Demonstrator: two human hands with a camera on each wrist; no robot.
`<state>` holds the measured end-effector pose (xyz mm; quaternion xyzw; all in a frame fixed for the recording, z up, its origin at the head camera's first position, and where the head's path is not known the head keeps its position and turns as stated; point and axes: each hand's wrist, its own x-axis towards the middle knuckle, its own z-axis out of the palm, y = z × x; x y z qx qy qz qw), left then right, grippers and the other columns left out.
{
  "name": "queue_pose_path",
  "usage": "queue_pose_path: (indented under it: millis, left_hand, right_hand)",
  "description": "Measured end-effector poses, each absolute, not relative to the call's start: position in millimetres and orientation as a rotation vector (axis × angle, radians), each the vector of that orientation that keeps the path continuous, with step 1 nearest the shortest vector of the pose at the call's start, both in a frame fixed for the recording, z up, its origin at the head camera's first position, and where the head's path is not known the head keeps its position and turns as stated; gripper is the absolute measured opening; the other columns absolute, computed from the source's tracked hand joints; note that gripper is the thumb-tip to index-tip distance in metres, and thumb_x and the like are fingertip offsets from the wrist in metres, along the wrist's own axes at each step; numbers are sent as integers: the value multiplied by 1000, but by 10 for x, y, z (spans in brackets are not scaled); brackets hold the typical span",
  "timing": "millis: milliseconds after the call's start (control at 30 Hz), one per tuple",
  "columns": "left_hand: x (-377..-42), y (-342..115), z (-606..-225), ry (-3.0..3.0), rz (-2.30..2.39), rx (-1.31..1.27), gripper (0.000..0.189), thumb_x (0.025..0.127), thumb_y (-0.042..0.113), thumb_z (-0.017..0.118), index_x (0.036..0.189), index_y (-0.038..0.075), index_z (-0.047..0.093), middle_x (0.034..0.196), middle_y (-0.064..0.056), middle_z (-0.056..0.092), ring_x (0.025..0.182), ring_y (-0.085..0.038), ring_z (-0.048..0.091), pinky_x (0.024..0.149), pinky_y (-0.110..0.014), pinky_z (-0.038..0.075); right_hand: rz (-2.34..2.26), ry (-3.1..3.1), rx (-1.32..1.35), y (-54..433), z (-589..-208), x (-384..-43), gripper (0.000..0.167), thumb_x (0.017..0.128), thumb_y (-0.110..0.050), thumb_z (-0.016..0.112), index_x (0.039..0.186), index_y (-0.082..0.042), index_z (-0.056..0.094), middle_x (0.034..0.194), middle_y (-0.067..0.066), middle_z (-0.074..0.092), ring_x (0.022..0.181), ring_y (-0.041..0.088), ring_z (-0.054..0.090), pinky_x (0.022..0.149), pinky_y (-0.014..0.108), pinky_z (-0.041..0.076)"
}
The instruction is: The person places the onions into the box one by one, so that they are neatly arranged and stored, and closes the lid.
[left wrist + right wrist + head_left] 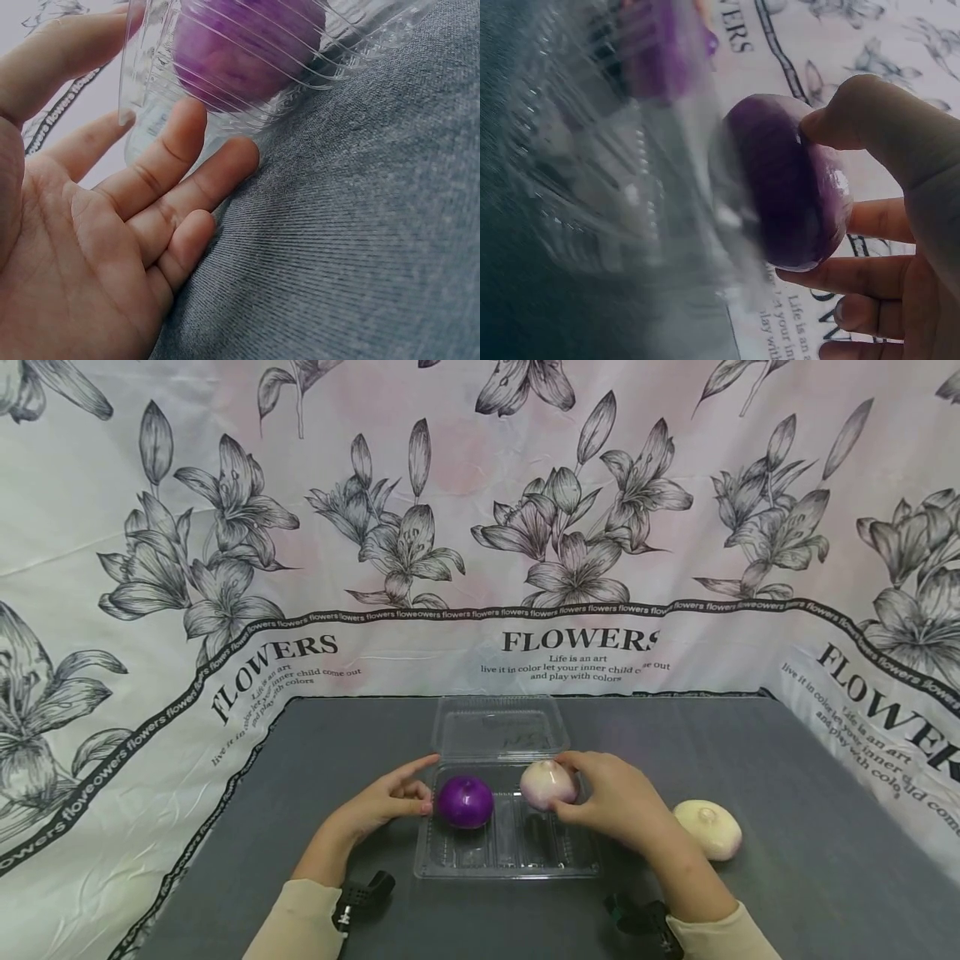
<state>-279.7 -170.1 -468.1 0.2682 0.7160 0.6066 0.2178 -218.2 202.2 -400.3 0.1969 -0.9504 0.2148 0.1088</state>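
From my remote feed I see the container (517, 870) as clear, thin plastic, glossy and ribbed. The purple onion (465, 802) looks smooth and shiny; the pale pink onion (546, 785) shows a slick, glossy skin, and the yellowish onion (710, 831) a softer sheen. I read the grey table cover (337, 735) as matt, finely ribbed cloth, the printed backdrop (457, 664) as smooth, creased fabric, and the cream sleeve (296, 922) as matt cloth.

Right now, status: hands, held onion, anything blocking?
Left hand at left edge of clear container. Right hand gripping pinkish onion at container's right side. Purple onion inside, left; no obstruction visible.
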Motion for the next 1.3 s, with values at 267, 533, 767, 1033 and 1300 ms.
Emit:
queue_pose_path:
  millis: [267, 533, 767, 1033, 1300]
  left_hand:
    - [-2819, -1703, -4691, 1987, 1675, 761, 81, 98, 5, 68, 163, 3, 19, 99, -6, 67, 97, -17, 64, 95, -32, 48]
    - [-2818, -1697, -4704, 1977, 1684, 754, 81, 98, 4, 67, 163, 2, 20, 98, -7, 66, 96, -17, 64, 95, -32, 48]
    - [-2821, -1694, -4708, 1991, 1674, 763, 81, 98, 4, 67, 163, 3, 20, 98, -6, 67, 96, -17, 64, 95, -33, 48]
    - [-2816, -1694, -4708, 1990, 1679, 747, 81, 98, 5, 67, 163, 3, 20, 98, -6, 67, 96, -17, 64, 95, -34, 48]
    - [-2816, -1697, -4711, 1996, 1674, 763, 81, 98, 4, 67, 163, 3, 20, 98, -8, 67, 96, -18, 64, 95, -33, 48]
  right_hand:
    - [569, -2766, 638, 1905, -4155, -2206, 52, 75, -40, 85, 120, -16, 73, 105, -5, 72, 95, 18, 66, 78, 42, 53]
    - [495, -2766, 654, 1848, -4231, -2213, 51, 74, -40, 84, 118, -14, 73, 97, -4, 72, 85, 19, 66, 70, 40, 51]
    - [363, -2761, 643, 1817, -4253, -2188, 53, 74, -42, 86, 118, -14, 73, 96, -1, 73, 81, 23, 63, 66, 41, 49]
    - [289, -2752, 628, 1784, -4248, -2180, 57, 74, -44, 89, 117, -9, 75, 106, 6, 68, 93, 29, 67, 76, 48, 55]
    - [328, -2775, 622, 1794, -4229, -2181, 57, 74, -43, 90, 117, -9, 75, 108, 6, 66, 92, 27, 68, 75, 46, 55]
